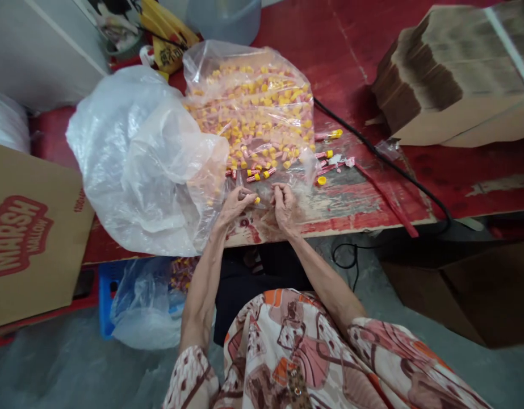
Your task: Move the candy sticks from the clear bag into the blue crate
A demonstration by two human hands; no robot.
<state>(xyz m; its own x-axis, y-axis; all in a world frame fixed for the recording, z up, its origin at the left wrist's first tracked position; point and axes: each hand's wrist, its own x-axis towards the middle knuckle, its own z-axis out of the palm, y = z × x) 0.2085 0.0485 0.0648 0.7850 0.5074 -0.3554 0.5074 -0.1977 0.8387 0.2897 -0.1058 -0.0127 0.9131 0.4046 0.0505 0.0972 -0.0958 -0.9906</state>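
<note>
Near the table's front edge, my left hand (236, 205) is closed on a small tube whose yellow cap (257, 200) sticks out past the fingertips. Just to its right, my right hand (284, 205) has thumb and fingers pressed together; whatever they hold, if anything, is too small to make out. Beyond both hands lies a clear plastic bag (262, 108) full of small pink tubes with yellow caps. Several capped tubes (262, 173) lie at the bag's near edge, close to my fingertips.
A crumpled translucent bag (138, 159) covers the left of the red table (313, 34). Marshmallow carton (32, 233) at left; stacked cardboard (457, 85) at right. A black cable (372, 149) crosses the table near a red strip (389, 201). A blue crate (105, 301) stands below.
</note>
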